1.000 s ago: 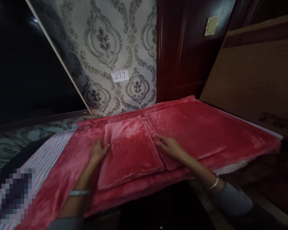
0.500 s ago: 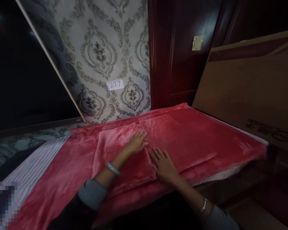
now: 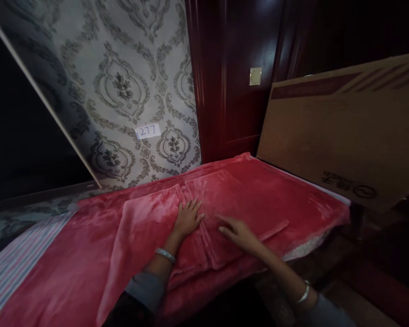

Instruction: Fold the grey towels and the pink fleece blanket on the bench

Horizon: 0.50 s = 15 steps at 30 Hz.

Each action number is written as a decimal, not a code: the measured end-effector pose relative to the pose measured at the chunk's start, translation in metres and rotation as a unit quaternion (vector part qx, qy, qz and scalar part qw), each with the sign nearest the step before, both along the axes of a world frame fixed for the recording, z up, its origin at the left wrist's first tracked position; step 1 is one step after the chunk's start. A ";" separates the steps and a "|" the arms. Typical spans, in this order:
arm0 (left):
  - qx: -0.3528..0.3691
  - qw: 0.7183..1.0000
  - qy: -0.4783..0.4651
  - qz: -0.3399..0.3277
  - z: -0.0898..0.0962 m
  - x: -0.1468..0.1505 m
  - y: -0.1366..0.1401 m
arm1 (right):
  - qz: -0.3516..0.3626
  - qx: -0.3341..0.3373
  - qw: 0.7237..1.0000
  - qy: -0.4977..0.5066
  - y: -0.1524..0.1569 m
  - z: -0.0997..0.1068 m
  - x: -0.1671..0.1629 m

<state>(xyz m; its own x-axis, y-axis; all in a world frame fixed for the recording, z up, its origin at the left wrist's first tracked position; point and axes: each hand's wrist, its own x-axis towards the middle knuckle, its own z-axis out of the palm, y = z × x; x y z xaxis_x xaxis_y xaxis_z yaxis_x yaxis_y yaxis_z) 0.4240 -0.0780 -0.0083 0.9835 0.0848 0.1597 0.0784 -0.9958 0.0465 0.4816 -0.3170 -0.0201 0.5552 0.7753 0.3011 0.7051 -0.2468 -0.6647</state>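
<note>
A folded red plush piece (image 3: 150, 218), its exact kind unclear, lies on a larger red plush blanket (image 3: 293, 181). Two of its folded sections meet at a seam near the middle. My left hand (image 3: 190, 217) rests on it with fingers spread, right by that seam. Over the right-hand section is my right hand (image 3: 240, 234), slightly blurred, its thumb and forefinger apart and nothing between them. Whether its fingertips touch the cloth I cannot tell.
A large cardboard box (image 3: 327, 127) leans at the right behind the blanket. Striped cloth (image 3: 30, 254) shows at the left end. Behind are a patterned wall with a paper label (image 3: 147, 131), a dark red wood panel (image 3: 231, 109) and a large black panel (image 3: 23, 136).
My right hand has come away from the seam and moved over the right-hand section. My left hand stays flat near the seam. The whole view has shifted a little.
</note>
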 end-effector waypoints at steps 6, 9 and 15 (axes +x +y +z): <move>-0.002 1.000 -0.005 0.005 0.000 0.002 -0.001 | -0.311 0.016 0.946 0.085 -0.078 0.010 0.122; -0.022 1.000 0.003 0.005 0.005 0.002 -0.002 | -0.327 -0.003 0.935 0.135 -0.090 0.002 0.148; -0.086 0.996 0.037 -0.009 0.019 -0.024 -0.015 | -0.276 -0.016 0.932 0.235 -0.083 -0.006 0.158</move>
